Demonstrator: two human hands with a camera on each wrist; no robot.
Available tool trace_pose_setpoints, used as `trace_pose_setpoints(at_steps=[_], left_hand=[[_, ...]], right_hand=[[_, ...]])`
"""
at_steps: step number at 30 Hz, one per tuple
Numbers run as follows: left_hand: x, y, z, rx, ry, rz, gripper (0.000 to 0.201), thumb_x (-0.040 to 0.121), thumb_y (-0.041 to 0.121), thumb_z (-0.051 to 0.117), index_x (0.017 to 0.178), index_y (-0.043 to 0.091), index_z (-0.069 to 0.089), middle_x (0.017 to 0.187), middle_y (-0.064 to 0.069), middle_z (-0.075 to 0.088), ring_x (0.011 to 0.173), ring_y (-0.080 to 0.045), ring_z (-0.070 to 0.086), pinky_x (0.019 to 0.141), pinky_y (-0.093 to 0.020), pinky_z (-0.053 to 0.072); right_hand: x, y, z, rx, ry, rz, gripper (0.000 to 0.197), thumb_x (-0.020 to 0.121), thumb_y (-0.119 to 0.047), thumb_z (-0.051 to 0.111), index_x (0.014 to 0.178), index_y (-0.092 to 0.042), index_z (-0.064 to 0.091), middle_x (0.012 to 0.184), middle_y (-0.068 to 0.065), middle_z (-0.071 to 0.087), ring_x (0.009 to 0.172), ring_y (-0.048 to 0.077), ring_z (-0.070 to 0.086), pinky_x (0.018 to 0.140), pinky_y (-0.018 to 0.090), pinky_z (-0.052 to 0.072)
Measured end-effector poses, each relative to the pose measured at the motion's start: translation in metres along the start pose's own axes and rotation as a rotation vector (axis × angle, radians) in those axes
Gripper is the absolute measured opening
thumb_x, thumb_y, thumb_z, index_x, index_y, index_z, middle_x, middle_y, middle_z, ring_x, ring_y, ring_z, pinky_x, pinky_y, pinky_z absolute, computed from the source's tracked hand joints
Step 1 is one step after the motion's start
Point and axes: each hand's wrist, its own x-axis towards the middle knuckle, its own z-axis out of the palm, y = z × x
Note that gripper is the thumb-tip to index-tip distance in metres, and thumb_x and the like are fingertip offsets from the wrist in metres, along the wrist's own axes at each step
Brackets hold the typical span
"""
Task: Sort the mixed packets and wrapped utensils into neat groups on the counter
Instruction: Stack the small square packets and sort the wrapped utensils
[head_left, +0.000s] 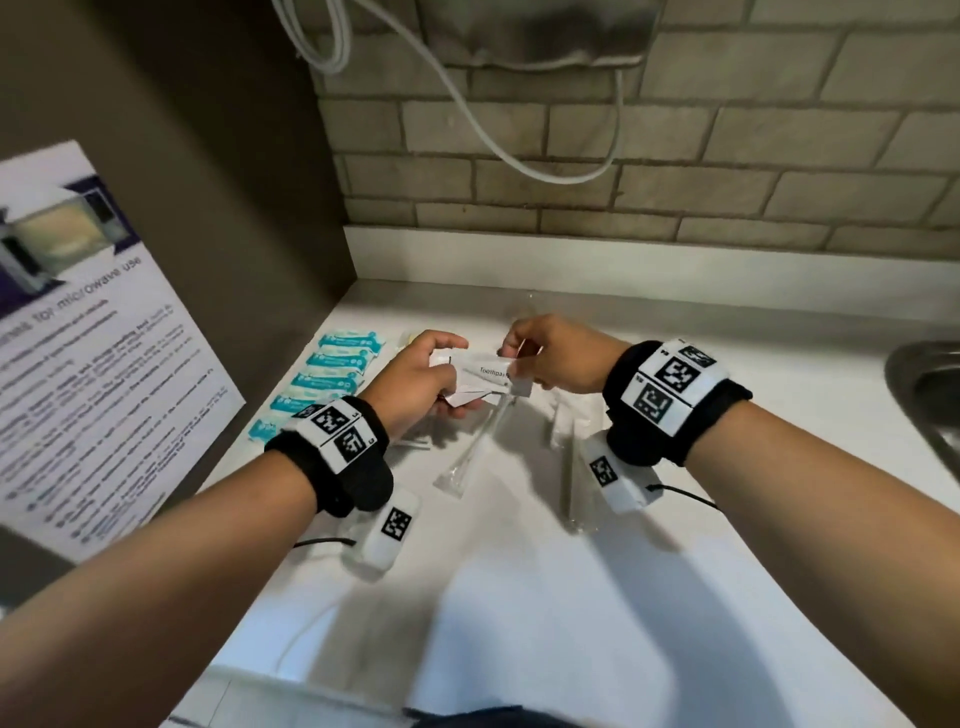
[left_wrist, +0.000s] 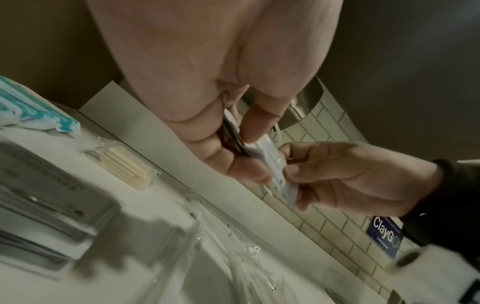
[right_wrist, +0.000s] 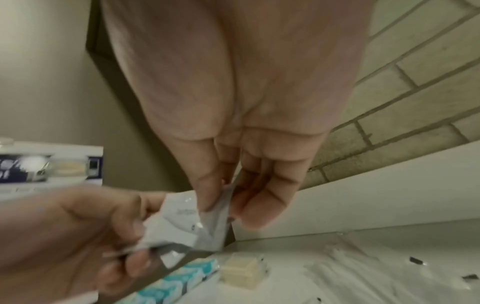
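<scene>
Both hands hover over the white counter, sharing a small bunch of white toothpaste packets. My left hand grips the bunch by its left end, thumb on top and fingers curled beneath. My right hand pinches the right end of one white packet between thumb and fingertips. In the left wrist view the packets are edge-on between the two hands. A row of teal packets lies at the left. Clear wrapped utensils lie under the hands.
A clear pack of pale sticks lies near the back ledge beside the teal packets. A flat stack of white packets sits left of the wrapped utensils. A steel sink is at the right. A microwave notice covers the left wall.
</scene>
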Motion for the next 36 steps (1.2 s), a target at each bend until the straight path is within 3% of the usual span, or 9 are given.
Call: trace_pose_setpoints(at_steps=[5,7,11,14,17,23,28,32,36], left_hand=[[-0.018,-0.011,-0.005,0.008,-0.055,-0.028,0.032,0.093,-0.004,0.049,0.115,0.02,0.05,0.072,-0.005,0.063,0.067,-0.022,0.068,0.093,-0.052,0.052],[-0.025,-0.018,-0.007,0.053,-0.082,-0.007,0.029,0.096,0.0,0.052,0.117,0.02,0.049,0.083,-0.01,0.067,0.078,-0.028,0.068,0.093,-0.054,0.052],[-0.039,-0.034,-0.02,0.073,-0.101,0.006,0.04,0.095,0.0,0.055,0.127,0.02,0.045,0.112,-0.021,0.062,0.09,-0.031,0.067,0.087,-0.05,0.056],[-0.047,-0.048,-0.031,0.214,-0.147,0.058,0.057,0.088,0.012,0.064,0.134,0.032,0.037,0.13,-0.017,0.053,0.116,-0.03,0.058,0.092,-0.05,0.054],[-0.055,-0.054,-0.045,0.525,-0.2,0.104,0.046,0.089,0.015,0.063,0.127,0.029,0.043,0.118,-0.007,0.061,0.099,-0.018,0.062,0.088,-0.037,0.053],[-0.069,-0.054,-0.078,0.932,-0.086,0.159,0.015,0.079,0.021,0.075,0.09,0.018,0.065,0.081,0.009,0.064,0.076,-0.013,0.058,0.066,-0.016,0.044],[-0.073,-0.054,-0.092,1.215,-0.081,0.115,0.028,0.073,0.041,0.076,0.094,0.024,0.07,0.099,0.002,0.068,0.088,-0.022,0.063,0.079,-0.034,0.052],[-0.076,-0.062,-0.092,1.208,-0.1,0.156,0.066,0.079,0.03,0.074,0.138,0.027,0.044,0.127,0.0,0.059,0.112,-0.023,0.058,0.092,-0.03,0.047],[-0.078,-0.074,-0.087,1.201,-0.184,0.123,0.06,0.091,0.022,0.061,0.144,0.022,0.031,0.143,-0.005,0.045,0.124,-0.026,0.051,0.1,-0.032,0.041]], right_hand=[[-0.005,-0.01,0.03,-0.014,0.027,0.0,0.017,0.078,-0.01,0.069,0.091,-0.012,0.059,0.085,0.004,0.064,0.06,0.008,0.052,0.063,0.021,0.047],[-0.008,-0.014,0.042,-0.03,0.067,0.012,0.033,0.073,-0.014,0.074,0.101,-0.013,0.055,0.1,0.007,0.06,0.069,0.014,0.055,0.07,0.033,0.049],[-0.018,-0.021,0.061,-0.142,-0.031,-0.002,0.061,0.074,-0.028,0.075,0.126,-0.015,0.046,0.096,-0.005,0.053,0.078,0.012,0.054,0.067,0.026,0.041],[-0.021,-0.026,0.077,-0.331,-0.124,0.009,0.035,0.077,-0.032,0.073,0.103,-0.015,0.056,0.074,-0.008,0.049,0.078,0.018,0.05,0.061,0.028,0.036],[-0.025,-0.034,0.093,-0.401,-0.144,0.012,0.025,0.077,-0.033,0.071,0.074,-0.019,0.051,0.068,-0.005,0.051,0.07,0.02,0.051,0.051,0.026,0.03],[-0.026,-0.06,0.128,-0.518,-0.077,-0.043,0.016,0.082,-0.028,0.06,0.096,-0.023,0.063,0.091,0.001,0.065,0.085,0.027,0.062,0.063,0.027,0.039],[-0.026,-0.074,0.153,-0.512,-0.038,-0.07,0.016,0.084,-0.024,0.054,0.097,-0.017,0.061,0.103,0.007,0.064,0.095,0.031,0.062,0.067,0.03,0.039],[-0.026,-0.075,0.164,-0.473,-0.017,-0.015,0.015,0.087,-0.025,0.051,0.099,-0.018,0.056,0.103,0.006,0.064,0.091,0.029,0.064,0.069,0.031,0.046],[-0.027,-0.076,0.176,-0.486,-0.037,0.034,0.032,0.091,-0.028,0.05,0.12,-0.013,0.047,0.116,0.009,0.057,0.1,0.033,0.063,0.081,0.038,0.052]])
